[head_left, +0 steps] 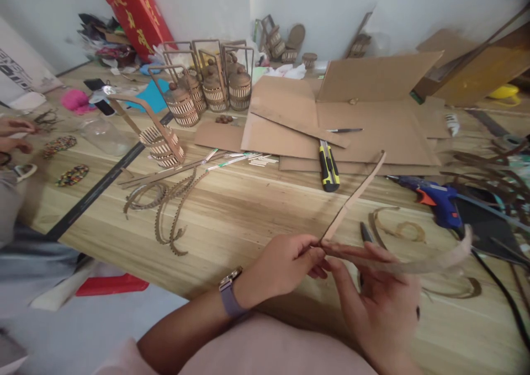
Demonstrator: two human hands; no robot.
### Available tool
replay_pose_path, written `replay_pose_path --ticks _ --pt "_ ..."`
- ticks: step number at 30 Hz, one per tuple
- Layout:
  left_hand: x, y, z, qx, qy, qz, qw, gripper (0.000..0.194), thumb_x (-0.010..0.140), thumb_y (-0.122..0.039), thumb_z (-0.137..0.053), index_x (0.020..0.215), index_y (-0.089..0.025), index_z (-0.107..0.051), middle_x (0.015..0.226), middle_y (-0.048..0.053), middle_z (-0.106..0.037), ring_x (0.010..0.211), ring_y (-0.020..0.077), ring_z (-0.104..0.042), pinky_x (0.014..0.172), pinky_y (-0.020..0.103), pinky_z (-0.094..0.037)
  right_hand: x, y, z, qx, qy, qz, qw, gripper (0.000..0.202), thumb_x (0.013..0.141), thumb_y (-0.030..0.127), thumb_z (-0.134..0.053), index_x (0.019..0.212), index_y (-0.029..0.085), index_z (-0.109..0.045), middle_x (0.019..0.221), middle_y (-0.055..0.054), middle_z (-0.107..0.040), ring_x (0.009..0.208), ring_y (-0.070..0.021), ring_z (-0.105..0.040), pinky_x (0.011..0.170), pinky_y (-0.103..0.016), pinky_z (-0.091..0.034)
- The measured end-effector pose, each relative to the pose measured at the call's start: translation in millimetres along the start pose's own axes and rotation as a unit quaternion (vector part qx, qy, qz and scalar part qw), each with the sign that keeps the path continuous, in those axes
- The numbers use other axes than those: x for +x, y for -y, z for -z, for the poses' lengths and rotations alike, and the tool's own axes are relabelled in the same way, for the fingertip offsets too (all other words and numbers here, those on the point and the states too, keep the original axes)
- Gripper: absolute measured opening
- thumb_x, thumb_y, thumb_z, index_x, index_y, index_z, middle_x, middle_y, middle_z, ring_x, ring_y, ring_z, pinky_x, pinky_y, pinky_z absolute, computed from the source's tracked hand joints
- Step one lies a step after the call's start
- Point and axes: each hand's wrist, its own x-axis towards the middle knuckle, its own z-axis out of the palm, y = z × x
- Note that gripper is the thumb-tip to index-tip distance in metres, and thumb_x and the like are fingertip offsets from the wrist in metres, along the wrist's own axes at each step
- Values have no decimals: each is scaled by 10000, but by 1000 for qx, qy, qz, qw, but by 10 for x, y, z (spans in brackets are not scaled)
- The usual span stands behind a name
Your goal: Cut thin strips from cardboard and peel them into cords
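Near the table's front edge, a narrow brown cardboard strip [346,209] is bent sharply, one arm rising away and the other running to the right. My left hand [285,264], with a watch on its wrist, pinches the strip at the bend between thumb and fingertips. On the strip's right arm is my right hand [372,303], its thumb close to the bend and its fingers along the strip, slightly blurred. A dark pointed tool [366,233] shows by the right fingers; whether they hold it is unclear. Beyond lies a yellow-black utility knife [328,168].
Cardboard sheets [285,101] lie at the back, near several small lidded baskets with tall handles [217,88]. An unlidded basket [161,143] stands left of notched strips [176,209]. A blue glue gun [439,198] lies right. Another person's hands [16,129] are at far left.
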Motion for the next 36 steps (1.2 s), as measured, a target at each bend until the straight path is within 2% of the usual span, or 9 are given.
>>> replay_pose_path --ticks 4,8,14,17,20,23,25,32,36 --pt "-6 2 -18 16 -8 -19 1000 271 1007 -297 -490 999 -141 -711 848 55 -728 792 154 -720 738 249 -564 -43 -49 -41 -58 -26 58 996 180 931 397 -636 963 234 -705 788 -33 -798 779 -260 -771 743 -448 -614" --pt "-23 37 -32 18 -7 -32 999 276 1004 -288 -485 1020 -140 -717 857 65 -740 796 160 -730 738 254 -570 -12 -56 -15 -75 -25 84 993 96 920 288 -636 870 242 -705 754 -34 -778 739 -236 -765 671 -378 -616" --pt "-30 61 -1 -17 13 -4 1000 294 988 -261 -496 1147 -140 -712 886 87 -764 792 166 -741 754 279 -584 32 -17 10 66 -50 -85 993 109 862 287 -716 882 214 -637 755 -50 -749 564 -179 -716 400 -231 -509" --pt "-13 42 13 -12 12 -9 1000 290 990 -305 -520 1108 -129 -718 929 102 -766 825 169 -736 777 282 -579 -8 -22 -18 90 -39 -74 992 94 864 273 -719 882 218 -645 748 -46 -755 603 -184 -735 450 -236 -550" --pt "0 16 16 -7 4 -7 1000 291 1003 -315 -498 1055 -123 -710 931 96 -757 828 166 -732 769 272 -574 -50 -44 -38 93 -16 -36 995 130 875 305 -721 950 224 -651 799 -52 -789 688 -208 -763 626 -326 -627" --pt "-7 -3 16 12 -7 -9 1000 267 1004 -292 -486 1013 -125 -693 895 76 -747 824 164 -733 750 255 -563 -63 -61 -44 13 -15 26 999 207 898 405 -699 1014 235 -678 873 -60 -805 858 -251 -771 832 -439 -607" --pt "-16 -9 14 33 -11 -19 999 254 1002 -291 -491 987 -130 -687 876 67 -744 820 165 -733 742 249 -555 -62 -65 -44 -51 -7 63 997 198 948 419 -632 982 240 -709 877 -55 -805 911 -255 -757 881 -449 -571" --pt "-19 11 -21 57 -20 -45 997 237 983 -264 -494 918 -148 -690 858 56 -754 825 168 -743 732 239 -549 -114 -93 -56 -141 -40 75 986 259 978 418 -569 950 222 -735 831 -79 -789 830 -274 -738 825 -455 -563" --pt "-28 31 -23 33 -14 -27 999 234 963 -213 -484 910 -137 -699 849 68 -765 794 168 -749 713 240 -563 -96 -78 -39 -31 -37 28 998 95 926 324 -636 956 254 -693 777 -32 -776 761 -243 -766 696 -376 -594"
